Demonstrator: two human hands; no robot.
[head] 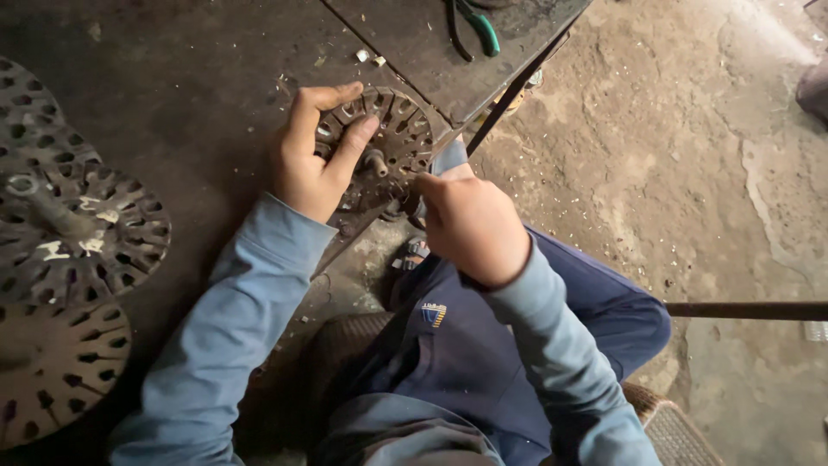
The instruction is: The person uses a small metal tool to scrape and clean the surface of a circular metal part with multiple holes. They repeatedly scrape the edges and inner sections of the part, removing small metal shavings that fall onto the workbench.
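The left hand (312, 160) curls its fingers over a round slotted metal disc (388, 142), gripping it at the near edge of the dark workbench (198, 78). The right hand (470, 226) is closed in a fist against the disc's lower rim; what it holds is hidden. More slotted discs (73, 229) lie at the bench's left edge, green-handled pliers (474, 30) at its far edge.
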